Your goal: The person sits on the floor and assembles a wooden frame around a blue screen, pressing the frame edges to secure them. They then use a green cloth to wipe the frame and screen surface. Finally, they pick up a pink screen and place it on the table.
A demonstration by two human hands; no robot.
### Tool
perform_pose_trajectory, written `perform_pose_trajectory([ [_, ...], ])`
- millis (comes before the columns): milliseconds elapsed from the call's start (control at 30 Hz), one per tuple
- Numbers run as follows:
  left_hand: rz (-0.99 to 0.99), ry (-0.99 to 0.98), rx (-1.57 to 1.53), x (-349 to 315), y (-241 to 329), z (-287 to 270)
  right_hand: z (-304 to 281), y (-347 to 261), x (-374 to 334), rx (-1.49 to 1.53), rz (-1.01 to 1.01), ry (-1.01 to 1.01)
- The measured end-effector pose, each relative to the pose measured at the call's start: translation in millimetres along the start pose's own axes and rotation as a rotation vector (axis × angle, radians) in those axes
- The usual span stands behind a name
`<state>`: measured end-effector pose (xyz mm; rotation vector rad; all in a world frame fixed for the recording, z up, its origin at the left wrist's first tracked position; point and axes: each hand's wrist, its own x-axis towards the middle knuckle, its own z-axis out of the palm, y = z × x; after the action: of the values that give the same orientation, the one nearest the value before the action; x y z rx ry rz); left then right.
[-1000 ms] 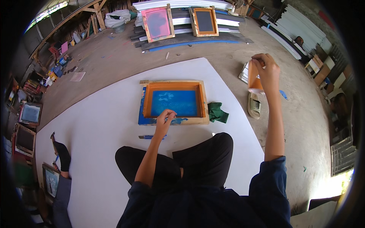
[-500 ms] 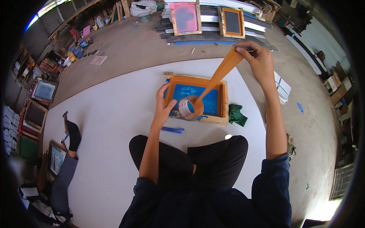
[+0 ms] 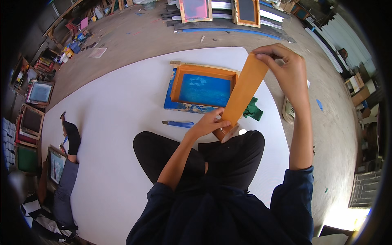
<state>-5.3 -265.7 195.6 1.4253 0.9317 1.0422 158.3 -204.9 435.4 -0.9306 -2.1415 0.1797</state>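
My right hand (image 3: 283, 67), raised at the right, pinches the free end of a wide brown strip of packing tape (image 3: 245, 87). The strip runs taut down to its roll (image 3: 227, 133), which my left hand (image 3: 209, 123) grips just above my lap. Behind the roll, a wooden screen-printing frame (image 3: 173, 87) lies on the white surface, its inner edges lined with brown tape. Its blue mesh (image 3: 204, 90) shows a pale pattern, and the tape strip crosses in front of its right side. Left of my left hand lies a blue utility knife (image 3: 178, 123).
A crumpled green cloth (image 3: 254, 111) sits right of the frame. My crossed legs (image 3: 163, 153) border the near side of the white surface (image 3: 110, 163). At the left, another person's leg (image 3: 72, 141) rests beside a screen (image 3: 57, 166). Further screens (image 3: 196, 10) lean on stacked boards at the back.
The roll has come off the frame toward my lap and turned, gripped by my left hand, which was open beside it. The stretched strip now shows its broad face. My right hand still holds its end.
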Motion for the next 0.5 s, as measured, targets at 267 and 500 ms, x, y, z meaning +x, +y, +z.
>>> perform_pose_trajectory([
  [267,0.155,0.262,0.386,-20,-16,-27,-10,79,-38,0.138,0.289,0.267],
  [500,0.299,0.307,0.578,-56,0,-70,46,147,-99,0.306,0.497,0.424],
])
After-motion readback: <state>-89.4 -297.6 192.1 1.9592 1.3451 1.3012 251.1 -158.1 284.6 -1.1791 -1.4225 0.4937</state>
